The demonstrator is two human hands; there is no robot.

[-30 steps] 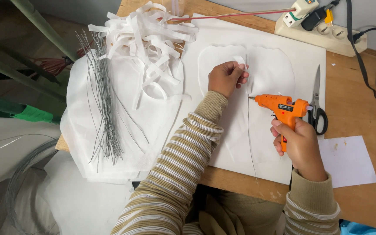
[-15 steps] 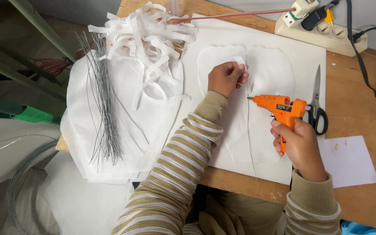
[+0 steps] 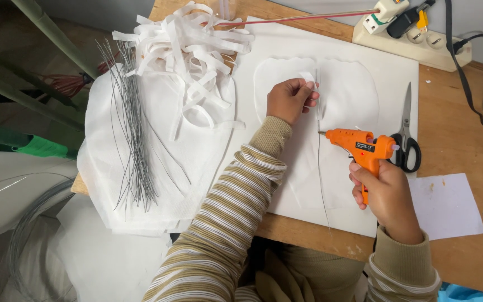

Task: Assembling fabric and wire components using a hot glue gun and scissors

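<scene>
My left hand (image 3: 288,99) pinches a small white strip (image 3: 308,78) against a white petal-shaped fabric piece (image 3: 342,95) lying on a white board (image 3: 387,72). A thin grey wire (image 3: 318,162) runs down the middle of the fabric, just right of that hand. My right hand (image 3: 384,190) grips an orange glue gun (image 3: 361,146) by its handle, nozzle pointing left at the wire. The nozzle tip sits a little below my left hand.
Black-handled scissors (image 3: 406,137) lie right of the glue gun. A power strip (image 3: 415,39) with plugs sits at the back right. A heap of white strips (image 3: 188,50), a bundle of thin wires (image 3: 132,140) on white fabric (image 3: 107,168), and a white paper sheet (image 3: 448,207) surround the work.
</scene>
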